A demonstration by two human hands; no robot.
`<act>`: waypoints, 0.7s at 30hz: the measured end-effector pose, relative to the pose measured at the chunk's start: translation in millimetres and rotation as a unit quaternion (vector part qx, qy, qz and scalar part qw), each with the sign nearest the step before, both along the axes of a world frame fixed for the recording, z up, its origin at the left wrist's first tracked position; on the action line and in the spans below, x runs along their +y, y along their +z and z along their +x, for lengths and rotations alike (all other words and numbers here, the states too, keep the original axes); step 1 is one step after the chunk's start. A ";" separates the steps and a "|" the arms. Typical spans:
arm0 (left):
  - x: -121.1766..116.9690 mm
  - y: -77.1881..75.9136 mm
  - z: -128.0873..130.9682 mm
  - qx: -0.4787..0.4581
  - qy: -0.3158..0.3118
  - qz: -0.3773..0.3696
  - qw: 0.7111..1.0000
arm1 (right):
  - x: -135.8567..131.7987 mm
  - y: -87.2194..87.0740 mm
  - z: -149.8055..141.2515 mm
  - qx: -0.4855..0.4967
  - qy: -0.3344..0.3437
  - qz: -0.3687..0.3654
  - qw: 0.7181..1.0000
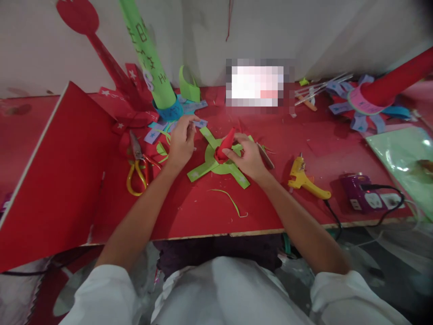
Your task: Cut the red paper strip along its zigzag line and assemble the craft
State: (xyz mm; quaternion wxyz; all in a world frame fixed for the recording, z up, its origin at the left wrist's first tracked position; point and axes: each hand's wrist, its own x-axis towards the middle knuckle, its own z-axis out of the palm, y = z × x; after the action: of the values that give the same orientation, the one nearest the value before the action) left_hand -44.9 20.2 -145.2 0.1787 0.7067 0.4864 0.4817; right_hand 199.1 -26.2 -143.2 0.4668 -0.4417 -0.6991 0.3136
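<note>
A red paper cone (pixel 227 142) stands on the middle of a green paper piece (pixel 216 168), a round centre with several flat strips reaching outward. My right hand (pixel 248 155) is closed around the cone's right side, thumb in front. Left of the green piece, my left hand (pixel 181 142) is raised over the table with its fingers bent together; whether anything small is between them is hidden. Pliers (pixel 137 164) with yellow and red handles lie beside my left forearm. To the right of my right forearm rests a yellow glue gun (pixel 306 179).
A tall green paper tube (pixel 149 58) with a blue base and a red paper spoon shape (pixel 104 54) stand behind. A red board (pixel 57 180) leans at left. A purple power adapter (pixel 361 194), a clear plastic packet (pixel 406 158) and another red tube (pixel 395 83) are at right.
</note>
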 end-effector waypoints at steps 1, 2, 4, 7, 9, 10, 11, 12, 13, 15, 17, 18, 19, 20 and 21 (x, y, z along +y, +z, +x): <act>0.2 0.2 -0.8 0.002 0.001 -0.006 1.000 | -0.2 -0.5 -0.7 -0.002 -0.007 0.004 1.000; 0.3 0.1 -1.6 0.000 0.005 -0.012 1.000 | -0.5 -0.8 -1.4 -0.004 -0.013 0.009 1.000; -0.1 -1.2 -2.7 -0.001 0.009 -0.021 1.000 | -1.2 -1.5 -2.3 -0.005 -0.023 0.014 1.000; -3.0 -3.2 -2.6 0.008 0.004 -0.029 1.000 | -1.8 -2.3 -3.0 -0.014 -0.034 0.021 0.999; -5.7 -2.5 -2.0 0.017 -0.005 -0.031 0.999 | -1.5 -2.7 -2.9 -0.015 -0.041 0.027 0.999; -7.1 -1.2 -1.7 0.021 -0.008 -0.029 0.999 | -1.1 -2.9 -2.6 -0.015 -0.041 0.028 0.999; -8.3 0.7 -1.5 0.025 -0.012 -0.025 0.999 | -0.7 -3.1 -2.2 -0.016 -0.043 0.030 0.998; -9.3 3.1 -1.4 0.028 -0.014 -0.019 0.999 | -0.2 -3.3 -1.8 -0.017 -0.047 0.031 0.998; -10.1 5.8 -1.3 0.030 -0.016 -0.011 0.999 | 0.3 -3.5 -1.4 -0.017 -0.052 0.031 0.998; -10.7 10.9 -1.6 0.033 -0.018 0.006 0.999 | 1.0 -3.8 -0.7 -0.016 -0.057 0.030 0.998; -10.2 14.0 -2.6 0.035 -0.013 0.016 0.999 | 1.5 -4.4 -0.6 -0.014 -0.058 0.031 0.998; -9.7 14.4 -3.4 0.035 -0.009 0.018 0.999 | 1.6 -4.7 -0.7 -0.013 -0.057 0.033 0.998; -9.0 14.2 -4.2 0.035 -0.005 0.018 0.999 | 1.6 -5.1 -0.8 -0.013 -0.057 0.035 0.998; -8.2 13.4 -5.0 0.034 -0.001 0.017 0.999 | 1.6 -5.5 -0.8 -0.013 -0.056 0.036 0.998; -7.6 12.2 -5.7 0.033 0.002 0.015 0.999 | 1.6 -5.9 -0.7 -0.014 -0.056 0.036 0.998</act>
State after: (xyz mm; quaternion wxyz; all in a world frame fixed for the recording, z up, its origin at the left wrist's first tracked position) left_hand -50.6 12.6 -133.0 0.1511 0.7238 0.4863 0.4656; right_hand 198.4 -24.6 -149.1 0.4890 -0.4679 -0.6905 0.2553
